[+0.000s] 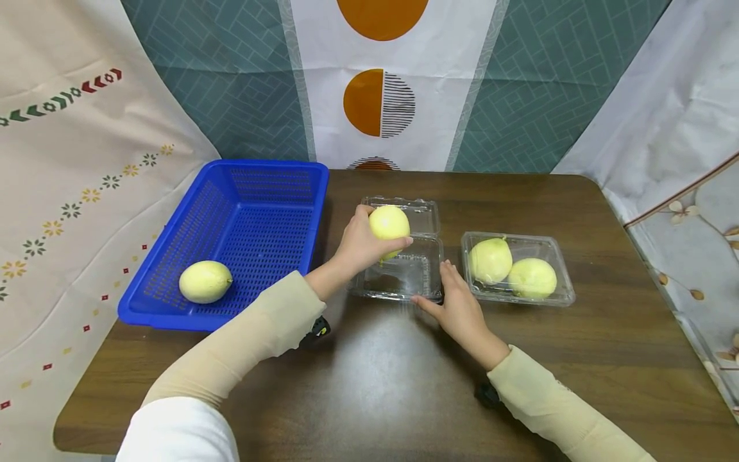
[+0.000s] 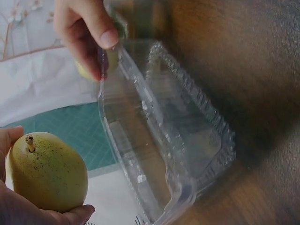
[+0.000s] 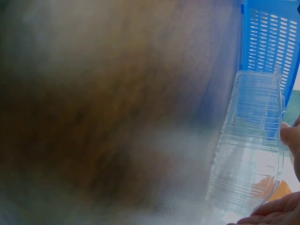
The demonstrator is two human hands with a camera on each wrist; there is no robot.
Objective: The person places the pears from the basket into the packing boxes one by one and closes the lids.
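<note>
My left hand [image 1: 365,242] grips a round yellow-green pear [image 1: 389,222] over an opened clear plastic clamshell container [image 1: 404,273]. Seen from the left wrist, that pear [image 2: 49,171] has a short brown stem and dark specks, with fingers and thumb on both sides of it. My right hand [image 1: 460,310] rests at the container's near right corner, thumb along the front and extended fingers along the right side. In the right wrist view the container's ribbed wall [image 3: 248,136] shows beside the fingers.
A blue plastic basket [image 1: 314,237] stands at the left with one pear [image 1: 205,282] inside. To the right, another clear container [image 1: 562,292] holds two pears [image 1: 510,269]. All stand on a dark wooden table [image 1: 369,385], with patterned cloth [image 1: 248,96] hanging behind.
</note>
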